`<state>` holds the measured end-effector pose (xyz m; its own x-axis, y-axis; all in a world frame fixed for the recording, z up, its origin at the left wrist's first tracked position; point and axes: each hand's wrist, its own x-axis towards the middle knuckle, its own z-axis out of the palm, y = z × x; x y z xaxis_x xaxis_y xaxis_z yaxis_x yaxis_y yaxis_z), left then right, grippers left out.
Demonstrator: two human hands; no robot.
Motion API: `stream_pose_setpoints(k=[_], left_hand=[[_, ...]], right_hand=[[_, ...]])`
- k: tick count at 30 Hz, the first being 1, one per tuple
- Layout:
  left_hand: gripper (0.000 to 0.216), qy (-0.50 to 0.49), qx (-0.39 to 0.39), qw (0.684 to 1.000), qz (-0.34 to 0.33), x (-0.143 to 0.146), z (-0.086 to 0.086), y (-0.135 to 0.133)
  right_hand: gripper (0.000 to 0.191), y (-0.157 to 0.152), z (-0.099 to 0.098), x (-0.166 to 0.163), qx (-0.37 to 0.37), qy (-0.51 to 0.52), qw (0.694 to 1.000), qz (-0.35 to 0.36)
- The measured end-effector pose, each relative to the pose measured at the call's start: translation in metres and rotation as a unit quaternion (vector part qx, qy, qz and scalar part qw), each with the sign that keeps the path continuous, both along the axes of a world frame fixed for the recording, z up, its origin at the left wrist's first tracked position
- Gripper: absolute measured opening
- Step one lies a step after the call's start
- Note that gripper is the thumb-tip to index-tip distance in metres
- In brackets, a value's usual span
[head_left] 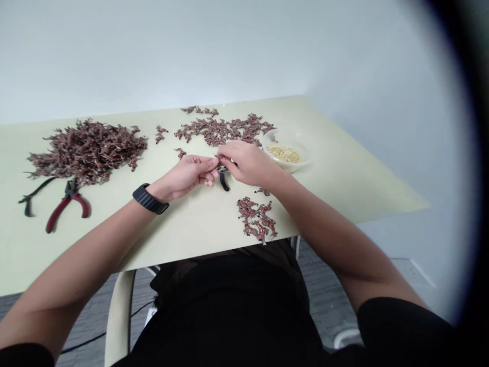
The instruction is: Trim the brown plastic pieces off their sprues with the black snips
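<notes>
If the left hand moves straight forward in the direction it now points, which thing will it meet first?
Most likely the right hand: it is directly ahead of the left hand, touching or almost touching it, though depth is unclear.

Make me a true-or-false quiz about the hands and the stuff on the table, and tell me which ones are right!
1. A black handle shows between the left hand and the right hand. True.
2. The two hands are far apart. False: they are close together.
3. Yellow bits lie inside the see-through bowl. True.
4. Red-handled pliers lie near the big brown pile. True.
5. The bowl is left of that pile. False: it is to the right.
6. The person's sleeves are white. False: the sleeves are black.
</notes>
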<state>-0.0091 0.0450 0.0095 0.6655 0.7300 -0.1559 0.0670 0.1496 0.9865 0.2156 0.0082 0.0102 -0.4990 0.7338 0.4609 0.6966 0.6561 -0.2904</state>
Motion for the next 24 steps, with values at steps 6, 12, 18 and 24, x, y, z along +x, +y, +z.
stream_pose_setpoints(k=[6,12,18,24], left_hand=[[0.030,0.010,-0.038,0.999,-0.019,-0.0065,0.0017,0.0055],[0.032,0.014,-0.023,0.999,-0.022,-0.0069,0.0037,0.0039],[0.035,0.012,0.007,1.000,-0.027,-0.0052,0.0049,0.0011],[0.041,0.035,0.058,0.997,-0.050,-0.0048,0.0065,-0.0003]], right_hand=[[0.020,-0.0042,-0.0018,-0.0012,0.010,-0.061,0.998,0.008],[0.021,-0.0029,-0.0052,-0.0039,0.011,-0.056,0.998,0.012],[0.021,-0.0031,-0.0062,-0.0027,0.018,-0.040,0.999,0.008],[0.021,-0.0008,-0.0076,-0.0027,0.000,-0.005,1.000,0.019]])
